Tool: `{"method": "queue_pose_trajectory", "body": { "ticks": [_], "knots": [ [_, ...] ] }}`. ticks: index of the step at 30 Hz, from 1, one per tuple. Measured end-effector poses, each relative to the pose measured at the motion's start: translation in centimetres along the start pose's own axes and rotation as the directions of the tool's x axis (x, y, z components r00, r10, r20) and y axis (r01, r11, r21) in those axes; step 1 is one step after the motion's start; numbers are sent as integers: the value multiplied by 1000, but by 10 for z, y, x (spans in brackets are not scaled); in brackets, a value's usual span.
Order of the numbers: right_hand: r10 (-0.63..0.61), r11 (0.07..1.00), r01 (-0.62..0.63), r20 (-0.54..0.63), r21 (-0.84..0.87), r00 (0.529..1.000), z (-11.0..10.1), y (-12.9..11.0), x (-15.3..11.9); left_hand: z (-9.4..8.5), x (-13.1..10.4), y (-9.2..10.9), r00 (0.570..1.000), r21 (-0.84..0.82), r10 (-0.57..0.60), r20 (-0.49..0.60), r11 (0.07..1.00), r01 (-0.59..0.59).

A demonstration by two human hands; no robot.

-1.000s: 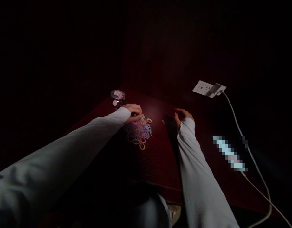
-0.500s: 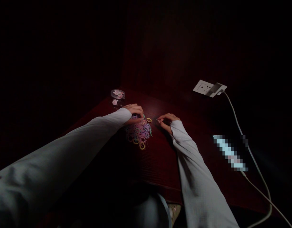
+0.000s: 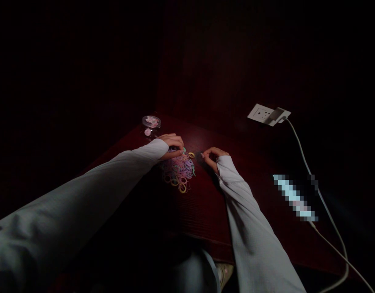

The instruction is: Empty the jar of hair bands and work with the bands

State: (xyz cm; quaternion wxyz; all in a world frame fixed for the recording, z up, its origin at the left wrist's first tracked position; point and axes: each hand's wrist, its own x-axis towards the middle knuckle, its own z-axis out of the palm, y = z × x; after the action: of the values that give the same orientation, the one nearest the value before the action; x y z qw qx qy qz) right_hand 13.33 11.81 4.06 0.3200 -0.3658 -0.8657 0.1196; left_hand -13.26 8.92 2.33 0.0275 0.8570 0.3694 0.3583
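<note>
A pile of small pastel elastic bands (image 3: 178, 169), purple, pink, green and yellow, lies on the dark red table (image 3: 202, 203). My left hand (image 3: 174, 145) rests over the pile's upper edge, its fingers curled and closed; what they hold is too small to name. To the right of the pile, my right hand (image 3: 213, 155) has thumb and index finger pinched together just above the table, and anything between them is too small to make out. A yellow band (image 3: 191, 155) sits at the pile's upper right, between the two hands.
Behind my left hand stands a clear round container (image 3: 151, 121) with pinkish pieces on its lid. A wall socket (image 3: 262, 114) with a plugged charger is at the back right. A blurred, lit device (image 3: 294, 197) lies at the right, with white cables (image 3: 329, 215) near it.
My right hand has shifted very slightly left, its fingertips still pinched. My left hand has stayed almost in place over the pile.
</note>
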Motion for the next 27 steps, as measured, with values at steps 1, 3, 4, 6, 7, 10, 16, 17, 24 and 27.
{"method": "queue_pose_trajectory", "body": {
  "ticks": [1, 3, 4, 6, 7, 10, 16, 17, 24, 27],
  "knots": [
    [1, 1000, -1, -11, 8, 1000, 2, 0, 0, 0, 0, 0, 1000, -1, 5, -2, 1000, -5],
    [5, 1000, -5, -27, 12, 1000, 7, 1, 2, 0, 0, 0, 1000, -3, 4, 1, 1000, -4],
    [7, 1000, -7, -34, 6, 999, 10, 1, 3, 0, 0, 0, 1000, -3, -2, 7, 1000, 2],
    [0, 1000, -1, -39, -11, 999, 16, 1, 4, -1, 0, 1, 1000, 0, -17, 19, 1000, 17],
    [-9, 1000, 8, -38, -16, 999, 18, 0, 4, -2, 0, 2, 999, 3, -25, 22, 1000, 25],
    [-36, 999, 36, -23, -5, 999, 21, 1, 5, -4, 0, 4, 999, 19, -48, 17, 999, 47],
    [1, 1000, 0, -29, 18, 1000, 24, 8, 4, -7, 0, 6, 998, 52, -66, 9, 997, 65],
    [-3, 1000, 4, -33, 24, 999, 24, 9, 4, -8, 0, 6, 997, 57, -71, 13, 996, 70],
    [-11, 998, 13, -35, 58, 999, 24, 6, 3, -9, 0, 6, 994, 75, -104, 28, 992, 102],
    [-18, 997, 21, -32, 69, 999, 20, -2, 2, -9, 0, 8, 995, 86, -100, 30, 992, 97]
  ]
}}
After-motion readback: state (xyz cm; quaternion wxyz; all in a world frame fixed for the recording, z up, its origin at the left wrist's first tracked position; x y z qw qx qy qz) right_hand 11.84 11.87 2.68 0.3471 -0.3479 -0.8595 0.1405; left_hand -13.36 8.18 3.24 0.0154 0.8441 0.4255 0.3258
